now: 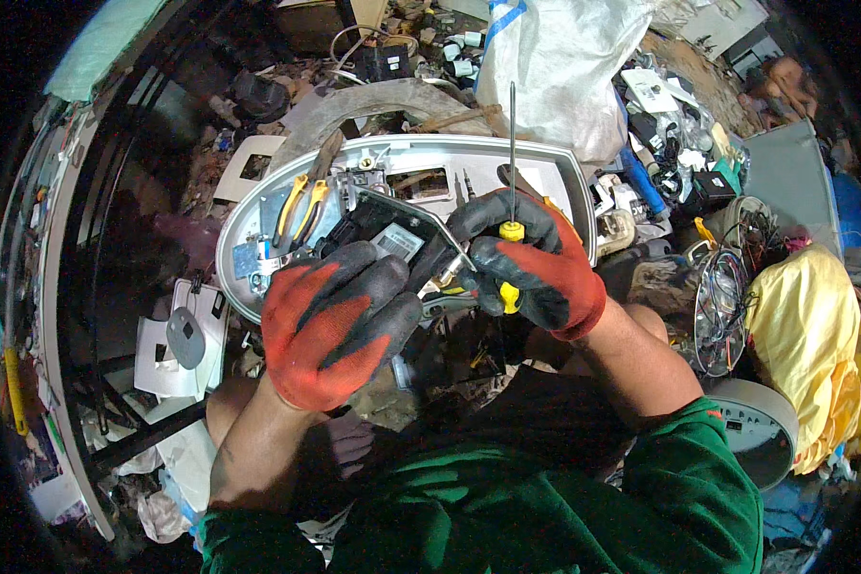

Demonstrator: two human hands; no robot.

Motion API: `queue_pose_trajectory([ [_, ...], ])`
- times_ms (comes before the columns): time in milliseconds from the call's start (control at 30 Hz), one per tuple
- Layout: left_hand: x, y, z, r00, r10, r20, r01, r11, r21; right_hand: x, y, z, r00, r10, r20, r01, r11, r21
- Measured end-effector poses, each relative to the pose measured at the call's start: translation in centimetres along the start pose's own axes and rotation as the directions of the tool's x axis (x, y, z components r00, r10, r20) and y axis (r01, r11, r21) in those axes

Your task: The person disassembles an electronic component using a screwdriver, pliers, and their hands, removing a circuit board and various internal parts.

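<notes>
My left hand (pixel 340 320), in a red and black work glove, is closed on the near edge of a black boxy device (pixel 378 222) with a pale label and a metal strip along one side. My gloved right hand (pixel 545 263) grips a screwdriver (pixel 513 232) with a yellow handle, its long shaft pointing away from me. The right fingertips also meet the metal strip at the device's corner. Beneath lies a rounded grey-white housing (pixel 585 191) used like a tray. In it, left of the device, are pliers (pixel 301 212) with yellow and black handles. My fingers hide the device's underside.
A big white sack (pixel 564 72) stands beyond the housing. Heaped scrap parts and a blue tube (pixel 646 182) lie to the right, near a yellow sack (pixel 805 344) and a round white casing (pixel 756 435). White plastic covers (pixel 177 340) sit at left beside a dark metal frame.
</notes>
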State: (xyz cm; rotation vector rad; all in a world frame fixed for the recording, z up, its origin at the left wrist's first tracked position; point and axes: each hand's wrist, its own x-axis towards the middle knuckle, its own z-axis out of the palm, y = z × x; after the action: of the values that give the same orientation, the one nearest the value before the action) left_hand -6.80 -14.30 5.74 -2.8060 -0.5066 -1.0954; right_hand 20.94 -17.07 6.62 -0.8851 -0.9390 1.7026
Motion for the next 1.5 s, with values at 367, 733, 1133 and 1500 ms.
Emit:
queue_pose_trajectory([
  [367,2.6,0.7,0.2,0.992,-0.125,-0.021,0.122,0.988,-0.098,-0.1,0.1,-0.5,0.998,-0.030,0.062,0.027,0.999,0.044],
  [733,2.5,0.7,0.0,0.982,-0.187,0.001,0.185,0.973,-0.135,0.1,0.6,-0.9,0.996,-0.055,0.069,0.054,0.998,0.014],
  [1133,2.8,0.7,-0.1,0.970,-0.245,0.006,0.239,0.943,-0.232,0.0,0.5,-0.7,0.998,-0.029,0.056,0.029,1.000,0.004],
  [1500,3.0,0.5,-0.4,0.961,-0.273,0.034,0.272,0.925,-0.265,0.1,0.6,-0.5,0.998,-0.011,0.057,0.011,1.000,0.000],
])
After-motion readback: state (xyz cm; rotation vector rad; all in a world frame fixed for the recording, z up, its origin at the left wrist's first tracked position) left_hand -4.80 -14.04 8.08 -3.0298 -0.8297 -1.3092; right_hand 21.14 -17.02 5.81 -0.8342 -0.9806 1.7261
